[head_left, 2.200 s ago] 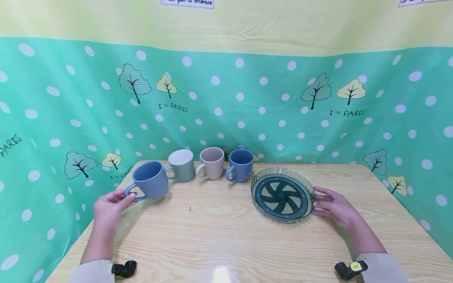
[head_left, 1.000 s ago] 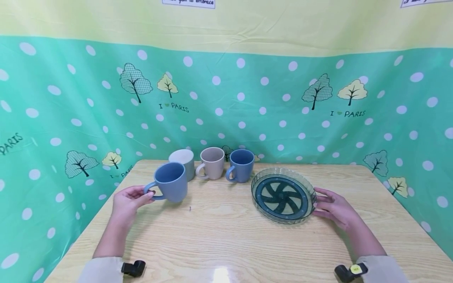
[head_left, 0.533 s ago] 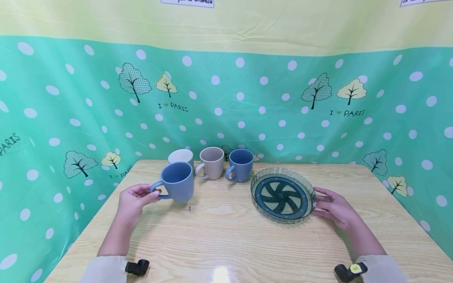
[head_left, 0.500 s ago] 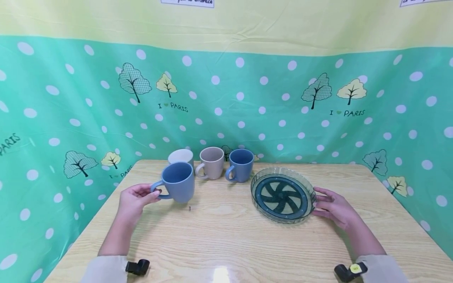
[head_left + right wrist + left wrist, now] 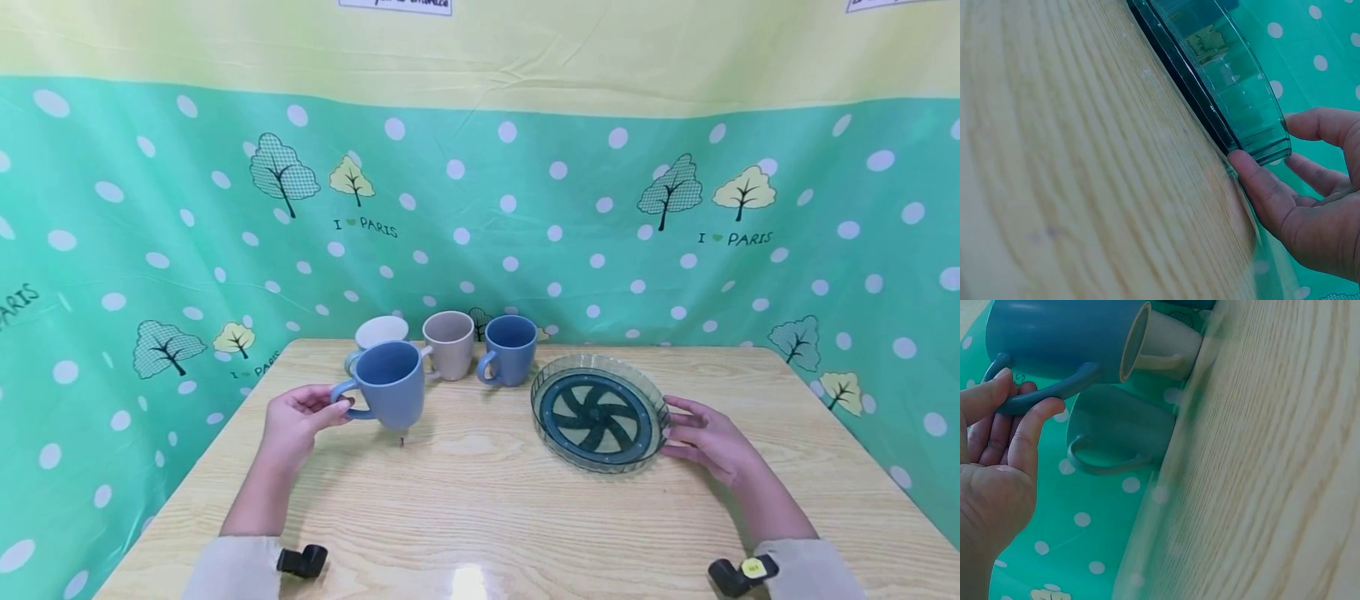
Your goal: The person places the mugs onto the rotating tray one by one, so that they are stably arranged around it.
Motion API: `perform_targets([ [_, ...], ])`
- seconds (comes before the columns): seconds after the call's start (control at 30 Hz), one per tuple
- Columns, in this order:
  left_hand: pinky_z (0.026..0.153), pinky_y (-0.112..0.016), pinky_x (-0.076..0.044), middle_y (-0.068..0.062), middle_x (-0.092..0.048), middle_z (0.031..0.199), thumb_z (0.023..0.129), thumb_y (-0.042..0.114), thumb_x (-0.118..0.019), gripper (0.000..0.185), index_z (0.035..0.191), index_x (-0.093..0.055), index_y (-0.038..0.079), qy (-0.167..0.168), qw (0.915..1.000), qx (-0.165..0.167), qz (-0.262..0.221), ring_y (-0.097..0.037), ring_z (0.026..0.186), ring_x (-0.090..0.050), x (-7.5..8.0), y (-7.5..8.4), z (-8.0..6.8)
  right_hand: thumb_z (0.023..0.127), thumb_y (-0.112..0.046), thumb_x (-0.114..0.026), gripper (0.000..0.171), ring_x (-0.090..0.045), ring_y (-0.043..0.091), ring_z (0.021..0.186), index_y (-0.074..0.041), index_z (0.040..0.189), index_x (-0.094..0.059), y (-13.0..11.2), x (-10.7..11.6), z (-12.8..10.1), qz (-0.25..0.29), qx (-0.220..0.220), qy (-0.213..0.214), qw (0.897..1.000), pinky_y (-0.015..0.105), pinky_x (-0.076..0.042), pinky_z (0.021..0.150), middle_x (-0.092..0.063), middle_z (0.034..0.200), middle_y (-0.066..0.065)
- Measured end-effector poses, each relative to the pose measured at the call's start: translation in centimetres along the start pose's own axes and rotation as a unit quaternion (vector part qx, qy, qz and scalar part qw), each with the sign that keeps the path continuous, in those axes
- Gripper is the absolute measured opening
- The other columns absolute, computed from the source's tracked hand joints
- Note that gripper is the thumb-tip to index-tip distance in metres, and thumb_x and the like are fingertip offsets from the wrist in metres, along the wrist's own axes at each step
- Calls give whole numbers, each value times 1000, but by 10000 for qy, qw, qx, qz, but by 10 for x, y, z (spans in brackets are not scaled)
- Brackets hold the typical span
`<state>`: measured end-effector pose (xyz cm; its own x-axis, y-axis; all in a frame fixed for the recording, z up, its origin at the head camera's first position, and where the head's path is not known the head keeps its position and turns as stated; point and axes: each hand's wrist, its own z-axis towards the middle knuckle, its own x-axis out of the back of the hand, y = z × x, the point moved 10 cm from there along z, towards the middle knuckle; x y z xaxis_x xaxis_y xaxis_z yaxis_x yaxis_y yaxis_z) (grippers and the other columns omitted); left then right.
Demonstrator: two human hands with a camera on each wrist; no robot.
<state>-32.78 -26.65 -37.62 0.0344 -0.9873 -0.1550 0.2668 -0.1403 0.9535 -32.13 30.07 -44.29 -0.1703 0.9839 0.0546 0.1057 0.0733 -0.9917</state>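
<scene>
My left hand [image 5: 339, 407] pinches the handle [image 5: 1044, 399] of a blue mug [image 5: 390, 385] and holds it upright just above the wooden table [image 5: 480, 508], in front of the mug row. In the left wrist view the thumb and fingers close on that blue mug [image 5: 1060, 334] by its handle. My right hand [image 5: 677, 429] rests with straight fingers against the right rim of a round clear-green tray [image 5: 600, 367] with a dark pinwheel base. The right wrist view has the thumb [image 5: 1257, 181] touching the tray wall [image 5: 1241, 100].
Against the back curtain stand a grey-green mug [image 5: 378, 332], partly hidden by the held one, a beige mug [image 5: 448, 346] and a second blue mug [image 5: 510, 350]. A tiny dark speck [image 5: 402, 442] lies under the held mug. The polka-dot curtain [image 5: 150, 250] encloses the table.
My left hand has carried the blue mug rightward from the table's left side to in front of the grey-green mug. The right hand and tray have stayed put.
</scene>
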Motion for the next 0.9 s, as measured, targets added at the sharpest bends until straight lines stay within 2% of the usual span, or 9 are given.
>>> perform_targets([
  [0.43,66,-30,-61,-6,-72,81,80,-13,-72,20,91,-74,4,-162,9998,-35,-62,-15,72,-70,-16,0,6,91,5,-57,76,-61,18,107,8,151,-10,1,1,0,35,8,-12,10000,41,-56,91,-20,146,42],
  [0.7,66,-33,-62,-6,-73,82,80,-15,-71,17,94,-71,-4,-311,9993,-189,-92,-16,71,-71,-29,2,9,91,6,-57,76,-61,17,106,8,152,-10,1,1,-1,76,-25,12,10000,40,-56,91,-21,146,41],
  [0.9,67,-32,-61,-6,-73,84,81,-12,-72,18,93,-73,1,-415,9990,-162,-21,-16,73,-71,-37,2,10,92,5,-57,76,-61,18,107,7,152,-10,1,1,-1,91,-48,22,9999,41,-56,92,-21,146,40],
])
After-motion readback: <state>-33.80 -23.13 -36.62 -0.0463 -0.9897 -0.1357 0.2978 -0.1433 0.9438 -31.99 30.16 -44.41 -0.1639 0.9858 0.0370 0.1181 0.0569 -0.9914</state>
